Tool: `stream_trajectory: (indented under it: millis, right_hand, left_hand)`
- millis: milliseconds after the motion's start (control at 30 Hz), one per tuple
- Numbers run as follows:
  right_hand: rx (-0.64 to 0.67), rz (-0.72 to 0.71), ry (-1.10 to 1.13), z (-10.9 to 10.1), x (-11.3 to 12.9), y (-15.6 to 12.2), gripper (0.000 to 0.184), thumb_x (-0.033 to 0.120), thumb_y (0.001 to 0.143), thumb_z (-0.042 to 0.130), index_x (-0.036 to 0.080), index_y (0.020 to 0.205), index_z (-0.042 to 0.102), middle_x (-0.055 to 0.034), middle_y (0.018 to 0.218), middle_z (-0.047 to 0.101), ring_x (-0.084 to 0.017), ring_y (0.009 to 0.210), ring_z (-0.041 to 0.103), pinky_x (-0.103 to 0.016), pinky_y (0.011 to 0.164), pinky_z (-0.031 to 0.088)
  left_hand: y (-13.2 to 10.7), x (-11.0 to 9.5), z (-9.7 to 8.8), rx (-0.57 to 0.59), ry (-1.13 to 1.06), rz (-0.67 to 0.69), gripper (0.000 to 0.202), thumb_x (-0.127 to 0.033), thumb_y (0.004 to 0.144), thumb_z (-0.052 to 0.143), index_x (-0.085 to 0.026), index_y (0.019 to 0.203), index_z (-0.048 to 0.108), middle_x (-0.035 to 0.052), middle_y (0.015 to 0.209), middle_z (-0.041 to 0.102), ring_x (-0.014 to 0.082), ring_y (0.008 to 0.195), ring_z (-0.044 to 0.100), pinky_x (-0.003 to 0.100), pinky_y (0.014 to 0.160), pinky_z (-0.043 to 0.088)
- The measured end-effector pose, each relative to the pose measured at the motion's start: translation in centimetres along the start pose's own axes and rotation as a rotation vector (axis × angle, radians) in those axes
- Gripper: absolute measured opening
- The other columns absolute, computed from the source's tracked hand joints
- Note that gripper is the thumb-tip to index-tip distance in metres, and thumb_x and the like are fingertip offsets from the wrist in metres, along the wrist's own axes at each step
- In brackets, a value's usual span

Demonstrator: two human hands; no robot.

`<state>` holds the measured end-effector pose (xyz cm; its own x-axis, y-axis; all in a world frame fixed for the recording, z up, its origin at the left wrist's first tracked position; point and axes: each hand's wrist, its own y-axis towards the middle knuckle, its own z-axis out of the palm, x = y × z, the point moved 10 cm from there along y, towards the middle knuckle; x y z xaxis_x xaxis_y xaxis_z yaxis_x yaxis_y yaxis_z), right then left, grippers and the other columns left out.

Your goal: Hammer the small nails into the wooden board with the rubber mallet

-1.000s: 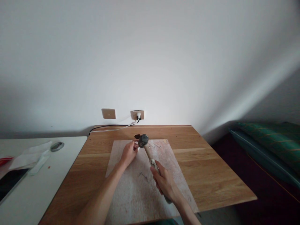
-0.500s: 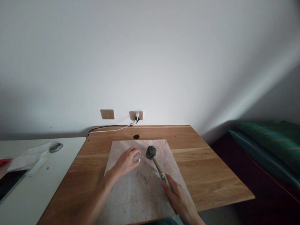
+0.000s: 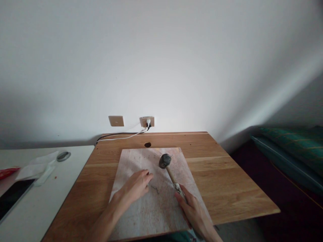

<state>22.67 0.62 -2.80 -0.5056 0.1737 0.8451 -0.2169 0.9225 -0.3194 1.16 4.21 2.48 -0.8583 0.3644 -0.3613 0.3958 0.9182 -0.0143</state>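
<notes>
My right hand is wrapped round the handle of a rubber mallet with a dark head, a wooden shaft and a pale, marked grip. The mallet's head is over the far right part of a worn, pale board. Over the board's middle, my left hand has its fingers curled together. Its fingertips are partly hidden, so what they hold, if anything, does not show. Just right of them lie a few thin nails. A row of small dark specks, perhaps nails standing in the board, runs near its far edge.
The board lies on a wooden table against a white wall. At left, a white table bears a roll of tape, papers and a black-screened device. Cables run to a wall socket. Green cushions are at right.
My left hand has drawn back toward me, nearer the loose nails, and its spread fingers have curled together. My right hand still holds the mallet, almost unmoved. The view has shifted slightly.
</notes>
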Motion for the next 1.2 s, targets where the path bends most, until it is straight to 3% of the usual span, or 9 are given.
stream_trajectory:
  millis: [233, 333, 467, 600, 1033, 1100, 1200]
  right_hand:
    - [0.01, -0.004, 0.016, 0.0, -0.6, 0.3, 0.078, 0.074, 0.099, 0.041, 0.018, 0.15, 0.06, 0.002, 0.059, 0.062, -0.021, 0.048, 0.059, -0.028, 0.051, 0.047]
    - [0.02, -0.035, 0.014, -0.2, 0.1, 0.1, 0.073, 0.069, 0.102, 0.04, 0.018, 0.149, 0.06, 0.0006, 0.064, 0.066, -0.022, 0.053, 0.063, -0.029, 0.055, 0.05]
    - [0.017, -0.045, -0.003, -0.4, 0.8, 0.0, 0.066, 0.064, 0.104, 0.04, 0.02, 0.147, 0.063, -0.001, 0.068, 0.069, -0.025, 0.066, 0.071, -0.03, 0.065, 0.054]
    - [-0.015, -0.055, -0.001, -0.8, 1.1, 0.0, 0.064, 0.063, 0.102, 0.045, 0.021, 0.144, 0.067, -0.0064, 0.09, 0.078, -0.029, 0.093, 0.075, -0.032, 0.082, 0.056]
    - [-0.026, -0.022, -0.015, -1.2, 0.9, -0.2, 0.071, 0.063, 0.099, 0.045, 0.016, 0.148, 0.064, -0.0139, 0.122, 0.08, -0.033, 0.122, 0.07, -0.037, 0.102, 0.053]
    - [-0.039, -0.018, -0.019, -1.2, 0.7, -0.1, 0.071, 0.065, 0.098, 0.046, 0.017, 0.147, 0.064, -0.0127, 0.117, 0.081, -0.033, 0.117, 0.072, -0.037, 0.097, 0.054]
    - [-0.022, 0.011, -0.023, -0.9, 0.3, 0.0, 0.072, 0.066, 0.099, 0.043, 0.016, 0.147, 0.064, -0.0079, 0.088, 0.079, -0.03, 0.085, 0.075, -0.035, 0.078, 0.055]
  left_hand:
    - [2.2, 5.6, -3.9, -0.24, -0.353, -0.081, 0.023, -0.003, 0.07, 0.059, -0.021, 0.085, 0.063, -0.0005, 0.085, 0.068, 0.0145, 0.072, 0.064, 0.025, 0.069, 0.049]
    - [3.5, 8.3, -4.8, -0.399, -0.435, -0.121, 0.027, -0.004, 0.072, 0.059, -0.021, 0.092, 0.068, -0.0015, 0.081, 0.069, 0.0143, 0.072, 0.066, 0.024, 0.069, 0.051]
    - [4.5, 10.3, -5.0, -0.588, -0.425, -0.165, 0.026, -0.007, 0.077, 0.063, -0.021, 0.096, 0.073, -0.0005, 0.084, 0.074, 0.0159, 0.078, 0.069, 0.027, 0.076, 0.054]
    - [4.5, 10.6, -4.3, -0.628, -0.382, -0.174, 0.023, -0.005, 0.078, 0.064, -0.022, 0.09, 0.075, 0.0014, 0.088, 0.077, 0.0177, 0.083, 0.071, 0.029, 0.081, 0.056]
    - [4.1, 9.2, -4.5, -0.603, -0.206, -0.111, 0.021, -0.001, 0.075, 0.065, -0.021, 0.081, 0.07, 0.001, 0.079, 0.07, 0.0201, 0.08, 0.065, 0.031, 0.078, 0.05]
    - [4.1, 9.0, -4.5, -0.6, -0.193, -0.104, 0.022, -0.001, 0.075, 0.065, -0.021, 0.081, 0.07, 0.0011, 0.079, 0.069, 0.0204, 0.081, 0.064, 0.031, 0.079, 0.049]
    - [4.1, 9.0, -4.4, -0.605, -0.175, -0.103, 0.021, -0.001, 0.076, 0.065, -0.021, 0.081, 0.07, 0.0017, 0.08, 0.07, 0.0213, 0.083, 0.064, 0.032, 0.08, 0.049]
